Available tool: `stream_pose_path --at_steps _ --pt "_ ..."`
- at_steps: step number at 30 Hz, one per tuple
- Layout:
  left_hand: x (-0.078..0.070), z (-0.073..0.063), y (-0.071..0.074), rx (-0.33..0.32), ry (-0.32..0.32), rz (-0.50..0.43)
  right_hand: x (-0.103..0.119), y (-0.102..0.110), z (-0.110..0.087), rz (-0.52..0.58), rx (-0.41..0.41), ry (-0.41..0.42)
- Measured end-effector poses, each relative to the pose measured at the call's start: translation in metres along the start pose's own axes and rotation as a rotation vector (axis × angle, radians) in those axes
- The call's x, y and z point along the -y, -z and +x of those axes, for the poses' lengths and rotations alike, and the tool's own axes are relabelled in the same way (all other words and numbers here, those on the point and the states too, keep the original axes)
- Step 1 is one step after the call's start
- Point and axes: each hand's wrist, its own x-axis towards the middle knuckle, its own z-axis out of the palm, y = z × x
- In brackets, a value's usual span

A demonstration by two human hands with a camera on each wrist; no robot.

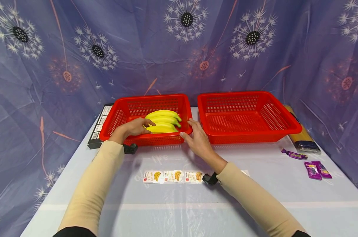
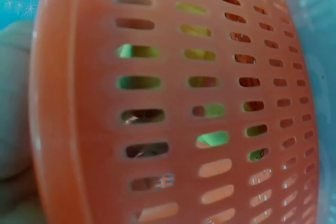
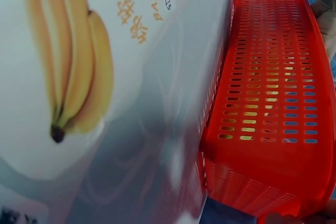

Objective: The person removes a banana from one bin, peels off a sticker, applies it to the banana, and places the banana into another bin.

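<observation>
Centre of frame: left hand (image 1: pixel 133 127) fingers relaxed on bananas (image 1: pixel 163 121) | red basket (image 1: pixel 143 140) holds them | right hand (image 1: pixel 196 137) fingers straight, touching basket's right corner

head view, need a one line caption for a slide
Left hand rests on the bananas in the left red basket; right hand touches its front right corner; the right red basket sits alongside.

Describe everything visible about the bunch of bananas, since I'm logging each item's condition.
The bunch of bananas is bright, even yellow with no visible bruises, looks glossy, and shows about three curved fruits lying side by side on their sides. It rests inside the left red basket, near the front wall. The left hand reaches over the rim with fingertips on the bunch's near end. Its stem end is hidden.
</observation>
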Motion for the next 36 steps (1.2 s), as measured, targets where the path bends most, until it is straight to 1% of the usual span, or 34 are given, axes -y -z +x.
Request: stream_pose_path --at_steps 2,6,8,10,13,16,19,21,23,25,27,29,32,34,36 --pt "0.0 0.0 -0.001 -0.036 -0.002 0.002 0.0 0.0 0.0 -0.001 0.003 0.003" --pt "0.001 -0.003 -0.001 -0.11 0.001 -0.031 0.0 0.0 0.0 -0.007 0.009 0.006" --pt "0.001 -0.006 0.001 -0.148 0.013 -0.061 0.0 0.001 0.0 -0.007 0.011 0.003" --pt "0.0 -0.012 0.004 -0.203 0.03 -0.097 0.0 0.001 0.0 -0.009 0.012 0.0" --pt "-0.001 -0.026 0.01 -0.308 0.036 -0.167 0.0 0.002 0.001 -0.01 0.018 -0.007" --pt "-0.003 -0.045 0.014 -0.438 0.025 -0.277 0.001 0.003 0.001 -0.01 0.027 -0.009" --pt "-0.006 -0.065 0.011 -0.54 0.017 -0.393 0.002 0.004 0.001 -0.007 0.032 -0.011" --pt "-0.008 -0.078 0.005 -0.58 0.002 -0.466 0.002 0.004 0.002 -0.005 0.036 -0.012" --pt "-0.009 -0.091 -0.004 -0.59 -0.025 -0.511 0.003 0.005 0.002 -0.006 0.041 -0.017" --pt "-0.009 -0.103 -0.015 -0.578 -0.057 -0.552 0.003 0.005 0.002 -0.006 0.049 -0.019" --pt "-0.007 -0.112 -0.028 -0.551 -0.085 -0.571 0.003 0.005 0.002 -0.005 0.058 -0.021" --pt "-0.005 -0.118 -0.04 -0.511 -0.105 -0.577 0.004 0.005 0.002 -0.007 0.063 -0.022" --pt "-0.004 -0.119 -0.06 -0.437 -0.123 -0.548 0.004 0.007 0.002 -0.007 0.065 -0.023" --pt "-0.005 -0.116 -0.073 -0.393 -0.129 -0.498 0.004 0.007 0.002 -0.008 0.068 -0.022" --pt "-0.007 -0.111 -0.086 -0.363 -0.125 -0.43 0.004 0.008 0.002 -0.004 0.073 -0.021"
